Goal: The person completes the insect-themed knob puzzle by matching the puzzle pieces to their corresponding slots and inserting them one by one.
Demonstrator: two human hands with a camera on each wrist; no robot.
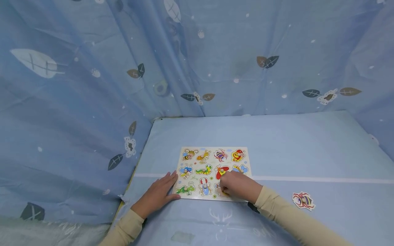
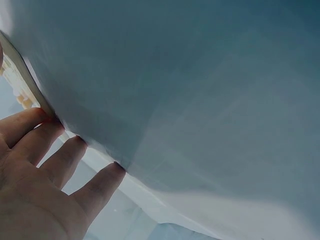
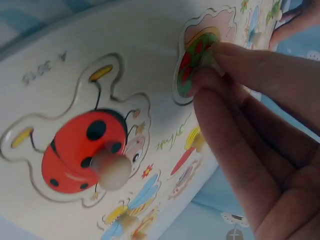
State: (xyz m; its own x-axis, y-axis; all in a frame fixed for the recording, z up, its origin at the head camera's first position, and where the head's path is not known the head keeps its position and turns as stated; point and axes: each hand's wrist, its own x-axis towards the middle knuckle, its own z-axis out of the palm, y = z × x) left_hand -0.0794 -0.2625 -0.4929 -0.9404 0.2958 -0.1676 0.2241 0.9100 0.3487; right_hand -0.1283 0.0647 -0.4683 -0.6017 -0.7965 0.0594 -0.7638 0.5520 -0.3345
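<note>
A wooden peg puzzle board (image 1: 197, 197) with colourful insect pieces lies flat on the table. At its left edge my left hand (image 1: 158, 191) rests with fingers extended, fingertips against the rim. Over the lower right of the board, my right hand (image 1: 239, 186) pinches the peg of a green-and-red puzzle piece (image 3: 192, 60) with a pink border between thumb and fingers. That piece sits at its outlined slot in the right wrist view. Beside it is a red ladybug piece (image 3: 75, 150) with a round wooden peg (image 3: 115, 172); the right hand hides it in the head view.
A loose spider piece (image 1: 303, 200) lies on the table to the right of the board. A printed spider shape (image 1: 220, 155) without a peg shows in the board's top row. Pale blue cloth (image 1: 292, 143) covers the table, and patterned curtains (image 1: 234, 44) hang behind and at the left.
</note>
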